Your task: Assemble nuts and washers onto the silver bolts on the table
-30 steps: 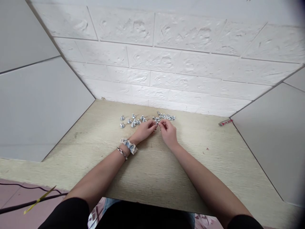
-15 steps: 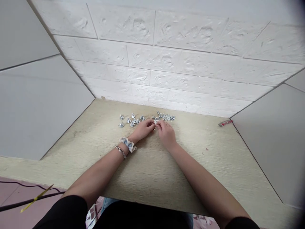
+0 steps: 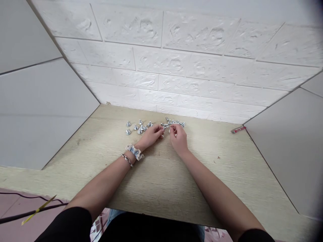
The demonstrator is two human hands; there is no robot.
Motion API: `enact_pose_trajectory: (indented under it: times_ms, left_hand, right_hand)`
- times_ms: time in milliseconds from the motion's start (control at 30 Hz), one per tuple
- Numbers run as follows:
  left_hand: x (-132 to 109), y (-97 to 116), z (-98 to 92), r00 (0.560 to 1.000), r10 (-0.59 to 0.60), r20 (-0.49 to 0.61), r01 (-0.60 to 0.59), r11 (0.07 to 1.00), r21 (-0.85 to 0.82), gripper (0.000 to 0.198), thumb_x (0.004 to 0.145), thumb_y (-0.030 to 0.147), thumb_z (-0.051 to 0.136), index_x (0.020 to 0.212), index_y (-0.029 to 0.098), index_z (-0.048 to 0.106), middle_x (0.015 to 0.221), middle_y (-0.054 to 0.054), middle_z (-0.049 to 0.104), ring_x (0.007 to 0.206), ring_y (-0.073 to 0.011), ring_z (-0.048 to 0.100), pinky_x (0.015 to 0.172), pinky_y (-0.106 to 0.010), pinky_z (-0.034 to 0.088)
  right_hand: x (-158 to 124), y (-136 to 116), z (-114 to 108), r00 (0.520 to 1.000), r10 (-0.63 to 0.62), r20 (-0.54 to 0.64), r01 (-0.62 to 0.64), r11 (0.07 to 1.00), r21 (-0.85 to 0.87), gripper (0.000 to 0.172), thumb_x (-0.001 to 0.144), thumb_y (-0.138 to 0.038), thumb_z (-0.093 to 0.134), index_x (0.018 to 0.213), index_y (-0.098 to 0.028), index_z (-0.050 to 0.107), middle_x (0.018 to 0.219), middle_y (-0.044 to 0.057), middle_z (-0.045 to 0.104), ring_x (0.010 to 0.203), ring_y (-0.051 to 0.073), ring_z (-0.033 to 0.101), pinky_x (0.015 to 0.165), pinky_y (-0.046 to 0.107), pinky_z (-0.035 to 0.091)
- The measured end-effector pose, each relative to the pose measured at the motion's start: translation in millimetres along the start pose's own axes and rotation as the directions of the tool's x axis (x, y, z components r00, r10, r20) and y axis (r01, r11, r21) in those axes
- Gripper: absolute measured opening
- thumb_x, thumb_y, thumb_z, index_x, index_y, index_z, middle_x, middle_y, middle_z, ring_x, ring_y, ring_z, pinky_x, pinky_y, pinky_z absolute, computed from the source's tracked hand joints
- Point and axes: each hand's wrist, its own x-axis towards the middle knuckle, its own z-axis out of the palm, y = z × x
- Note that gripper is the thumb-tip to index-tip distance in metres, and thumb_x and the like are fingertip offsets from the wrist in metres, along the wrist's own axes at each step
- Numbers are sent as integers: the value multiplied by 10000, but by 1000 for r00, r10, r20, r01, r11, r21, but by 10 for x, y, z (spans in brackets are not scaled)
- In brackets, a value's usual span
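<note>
My left hand [image 3: 152,135] pinches a small silvery bolt [image 3: 164,127] between thumb and fingertips, just over the tabletop. A short gap away, my right hand [image 3: 179,138] is closed with thumb and forefinger together; whatever may be between them is too small to make out. Beyond the right hand lies a pile of loose bolts, nuts and washers [image 3: 177,122], partly covered by its fingers. To the left of my left hand, several bolts fitted with washers [image 3: 135,127] stand on their heads in a loose group.
A pale wooden tabletop [image 3: 161,174] carries everything. White brick-patterned wall [image 3: 174,80] closes off the back, with grey panels [image 3: 50,114] at both sides. A red-handled folding tool [image 3: 238,129] lies by the right panel. A dark cable [image 3: 32,212] crosses at lower left.
My hands were together at the fingertips and are now apart. The right hand has moved slightly right, toward the pile, while the left has stayed nearly in place.
</note>
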Motion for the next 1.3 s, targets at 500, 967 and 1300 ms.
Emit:
enact_pose_trajectory:
  times_ms: [500, 967, 1300]
  left_hand:
    - [33, -59, -16, 1000, 1, 9, -1, 1000, 3, 254, 833, 417, 499, 801, 166, 517, 683, 17, 567, 607, -104, 538, 593, -237, 420]
    - [29, -31, -6, 999, -37, 28, 38, 999, -37, 202, 820, 360, 522, 828, 158, 519, 684, 17, 559, 592, -96, 522, 575, -227, 410]
    - [30, -29, -3, 997, -4, 82, 9, 998, -64, 191, 812, 336, 533, 865, 154, 559, 725, 14, 559, 601, -91, 527, 585, -228, 417]
  right_hand:
    - [108, -4, -150, 916, 284, 284, -94, 839, -536, 224, 882, -333, 499, 886, -222, 693, 929, 68, 616, 951, 225, 535, 826, 375, 327]
    - [74, 141, -14, 966, 184, 181, -176, 983, -59, 51, 780, -196, 531, 769, -191, 580, 831, 30, 619, 823, 196, 563, 880, 433, 409]
    - [3, -19, 10, 994, -99, -46, 105, 984, 146, 130, 844, -237, 538, 864, -203, 662, 871, 47, 675, 836, 175, 625, 790, 328, 521]
